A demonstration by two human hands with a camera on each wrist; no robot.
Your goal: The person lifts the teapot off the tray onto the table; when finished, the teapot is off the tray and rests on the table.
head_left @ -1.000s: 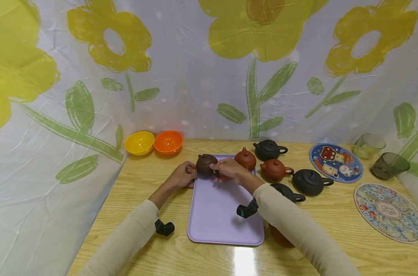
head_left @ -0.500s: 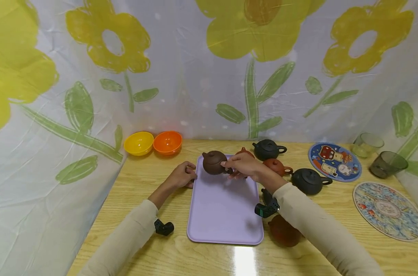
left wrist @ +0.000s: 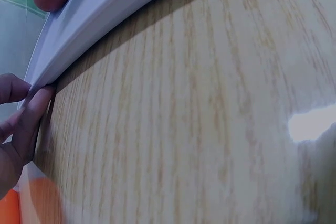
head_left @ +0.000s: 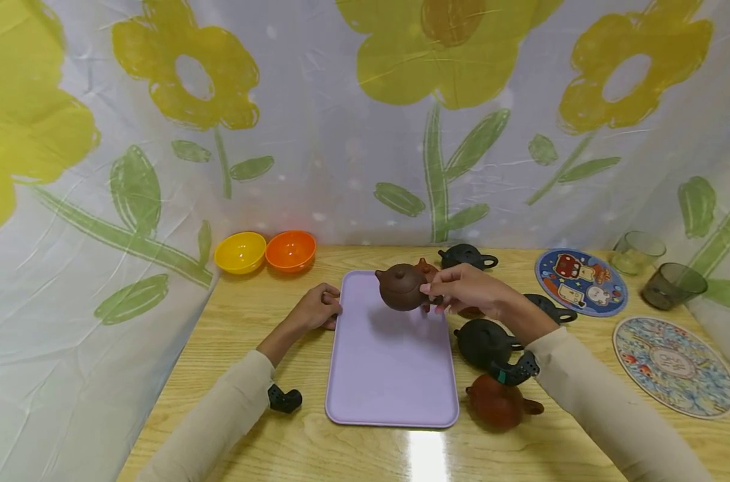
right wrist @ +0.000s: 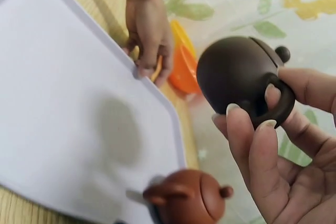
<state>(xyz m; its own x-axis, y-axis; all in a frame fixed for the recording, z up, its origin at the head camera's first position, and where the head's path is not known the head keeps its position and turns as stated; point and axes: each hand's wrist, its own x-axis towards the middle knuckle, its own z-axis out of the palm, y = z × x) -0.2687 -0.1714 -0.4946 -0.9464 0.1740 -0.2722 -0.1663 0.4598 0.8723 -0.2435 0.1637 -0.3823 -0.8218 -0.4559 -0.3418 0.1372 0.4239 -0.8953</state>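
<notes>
A: What is the right hand point(head_left: 461, 289) doing?

B: It holds a dark brown teapot point(head_left: 402, 287) by its loop handle, fingers point(right wrist: 273, 145) pinched on the handle. The pot hangs in the air above the far right part of the lilac tray point(head_left: 371, 375), casting a shadow on the tray. From the right wrist view the pot is tilted, lid knob pointing up and right.

A: And the left hand point(head_left: 318, 309)?

B: It rests on the wooden surface point(head_left: 268, 294) at the tray's far left corner. The left wrist view shows its fingers point(left wrist: 31, 116) curled against the tray's rim, touching it.

A: What stands around the tray?

B: To its right, a cluster of small teapots: a black teapot point(head_left: 484, 342) just beside the tray's right edge, a reddish-brown teapot point(head_left: 502, 404) nearer the person, another black one at the far edge point(head_left: 466, 256), and one more black pot point(head_left: 548, 306) partly hidden behind the right wrist. A red teapot point(right wrist: 189, 196) sits just behind the held pot at the tray's far right corner.

A: Anything further out?

B: A yellow bowl point(head_left: 240, 252) and an orange bowl point(head_left: 290, 250) touch each other at the far left. At the right lie a blue cartoon coaster point(head_left: 581, 281) and a round patterned mat point(head_left: 673, 365), with two tinted glass cups point(head_left: 674, 284) beyond them.
</notes>
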